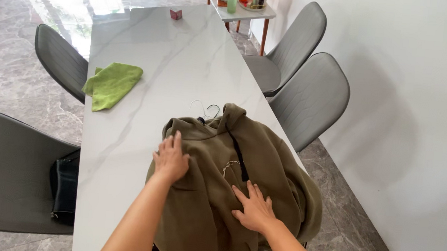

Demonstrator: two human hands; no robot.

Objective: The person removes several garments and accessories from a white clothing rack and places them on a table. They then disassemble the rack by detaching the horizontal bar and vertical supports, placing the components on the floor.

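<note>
An olive hooded sweatshirt [230, 179] lies on the white marble desk [147, 82] at its near right side, its long axis running away from the person, hood at the far end and hem spilling over the near edge. Both hands lie flat on it, fingers spread, clamped on nothing: the left hand [170, 158] on the left shoulder area, the right hand [253, 210] nearer the hem, right of the zip. A wire hanger [203, 109] pokes out beyond the hood; a green cloth [111, 83] lies well apart.

White marble table [148, 72] w/ olive hoodie [219, 183], green cloth [111, 83], small red box [176, 14].
</note>
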